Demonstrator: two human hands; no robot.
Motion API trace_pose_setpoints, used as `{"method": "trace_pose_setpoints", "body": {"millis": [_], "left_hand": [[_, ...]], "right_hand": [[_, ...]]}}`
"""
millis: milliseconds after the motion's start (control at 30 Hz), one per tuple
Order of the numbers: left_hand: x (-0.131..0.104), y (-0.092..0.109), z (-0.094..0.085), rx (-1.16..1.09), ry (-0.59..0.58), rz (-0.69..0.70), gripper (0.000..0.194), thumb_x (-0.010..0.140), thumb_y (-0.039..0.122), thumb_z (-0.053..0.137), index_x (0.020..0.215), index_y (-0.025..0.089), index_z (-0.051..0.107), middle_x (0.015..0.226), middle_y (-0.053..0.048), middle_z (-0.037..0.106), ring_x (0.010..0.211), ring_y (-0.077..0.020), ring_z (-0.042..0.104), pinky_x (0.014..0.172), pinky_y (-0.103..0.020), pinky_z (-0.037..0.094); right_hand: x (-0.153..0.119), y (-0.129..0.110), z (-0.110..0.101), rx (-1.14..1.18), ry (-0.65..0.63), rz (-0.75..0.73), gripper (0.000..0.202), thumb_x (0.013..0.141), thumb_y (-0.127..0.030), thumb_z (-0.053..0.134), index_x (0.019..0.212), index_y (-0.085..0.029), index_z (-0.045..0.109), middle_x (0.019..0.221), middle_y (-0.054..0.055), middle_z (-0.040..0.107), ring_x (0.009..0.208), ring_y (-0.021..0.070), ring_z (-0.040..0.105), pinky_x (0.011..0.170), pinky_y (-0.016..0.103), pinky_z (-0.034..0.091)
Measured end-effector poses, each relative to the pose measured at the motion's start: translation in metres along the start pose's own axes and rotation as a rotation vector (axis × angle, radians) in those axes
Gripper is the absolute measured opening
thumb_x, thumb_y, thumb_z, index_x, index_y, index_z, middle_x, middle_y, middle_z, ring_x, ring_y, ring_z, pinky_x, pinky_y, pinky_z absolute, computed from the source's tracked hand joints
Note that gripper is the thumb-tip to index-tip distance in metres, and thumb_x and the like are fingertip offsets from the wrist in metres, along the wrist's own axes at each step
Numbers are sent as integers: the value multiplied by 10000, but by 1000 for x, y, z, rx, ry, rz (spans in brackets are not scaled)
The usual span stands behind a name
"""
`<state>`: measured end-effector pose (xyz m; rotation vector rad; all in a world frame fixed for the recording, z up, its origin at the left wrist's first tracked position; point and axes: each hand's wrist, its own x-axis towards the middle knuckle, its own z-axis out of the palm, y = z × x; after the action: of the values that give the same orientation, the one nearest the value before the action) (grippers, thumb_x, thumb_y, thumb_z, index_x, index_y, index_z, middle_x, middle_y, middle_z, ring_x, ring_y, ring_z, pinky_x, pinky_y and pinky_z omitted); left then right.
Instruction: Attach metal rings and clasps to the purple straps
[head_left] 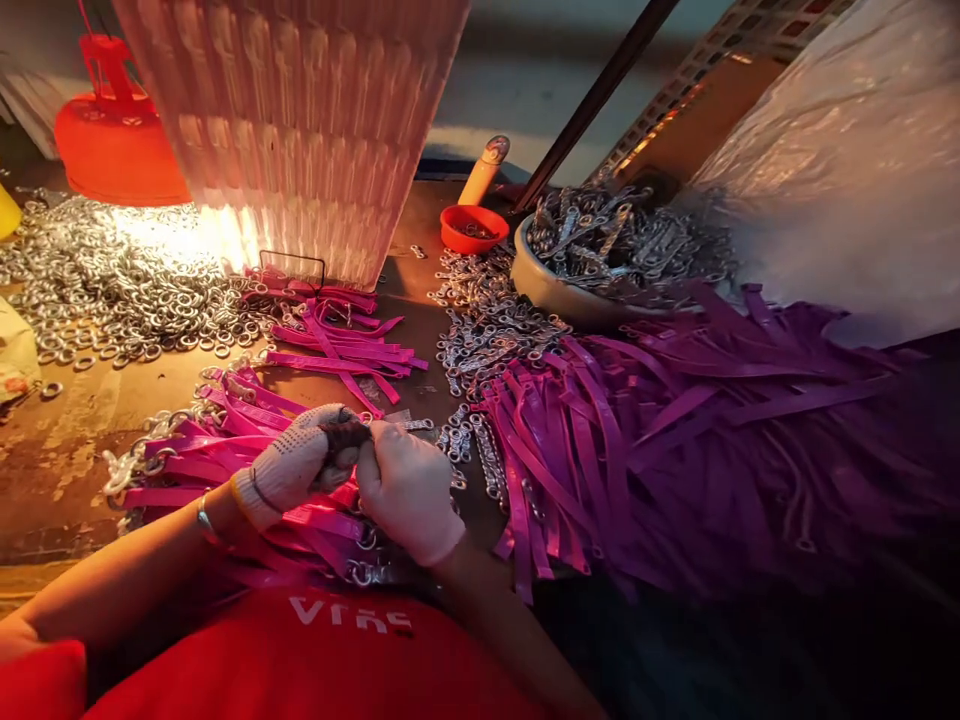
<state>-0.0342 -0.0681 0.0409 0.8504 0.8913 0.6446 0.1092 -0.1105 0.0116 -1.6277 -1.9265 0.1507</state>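
My left hand (296, 465), in a white dotted glove with darkened fingertips, is closed and meets my right hand above a bunch of pink straps (255, 515). My right hand (412, 490), also in a white glove, has its fingers pressed together against the left fingertips. Whatever they grip between them is hidden by the fingers. Metal rings (154, 455) hang at the left ends of the straps below. Close past my hands lies a smaller group of pink straps (367, 355). Small metal clips (487, 460) are scattered just to the right.
A heap of metal rings (127, 290) spreads under a red lamp (120, 150) beside a corrugated translucent panel (300, 130). Toward the back right are a red bowl (474, 243) and a basin (551, 285) piled with metal clips. Purple straps (675, 440) cover the right side.
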Motion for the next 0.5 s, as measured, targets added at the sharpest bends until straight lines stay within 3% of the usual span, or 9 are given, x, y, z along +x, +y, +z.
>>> {"method": "trace_pose_setpoints", "body": {"millis": [67,133,233,300,333,400,500], "left_hand": [[9,5,3,9,-13,-6,217,755,332,619,716,194,457,477,80,371,352,-37,278,341,-148,214],[26,12,3,157,-110,-3,126,759,289,585,783,179,529,502,61,433,356,-48,313,356,-162,257],[69,25,4,755,-203,49,136,785,210,553,865,148,643,625,-9,597,458,-89,481,446,-193,391],[106,30,6,1233,-98,125,160,815,189,582,912,149,703,769,-52,687,658,-142,619,607,-221,492],[125,31,9,1367,-46,145,167,817,181,608,935,147,721,842,-76,711,776,-177,656,702,-246,518],[158,29,15,1494,19,144,179,787,142,660,948,127,735,934,-124,722,945,-243,673,845,-306,523],[190,21,24,1542,65,127,194,740,87,702,931,107,732,947,-153,712,1023,-282,670,916,-338,506]], "right_hand": [[-2,1,-3,191,-62,135,368,999,-311,399,1223,-144,639,749,56,719,648,208,649,610,294,442],[-5,7,-5,402,-76,267,371,1024,-348,418,1323,-201,582,865,31,754,746,192,686,667,277,481],[-9,25,-5,478,113,377,321,1018,-388,463,1240,-226,629,1061,50,756,925,196,697,814,300,516],[-13,34,-3,468,236,372,286,1018,-379,463,1143,-215,662,1086,63,750,957,194,692,868,310,520],[-14,37,-2,471,253,352,273,1019,-366,463,1118,-214,668,1084,63,750,956,187,694,876,304,522],[-18,38,1,462,226,293,260,1023,-332,463,1129,-215,669,1070,58,756,935,172,702,861,283,529],[-21,34,4,414,164,202,269,1027,-297,456,1175,-209,662,1051,62,768,921,174,718,846,280,538]]}}
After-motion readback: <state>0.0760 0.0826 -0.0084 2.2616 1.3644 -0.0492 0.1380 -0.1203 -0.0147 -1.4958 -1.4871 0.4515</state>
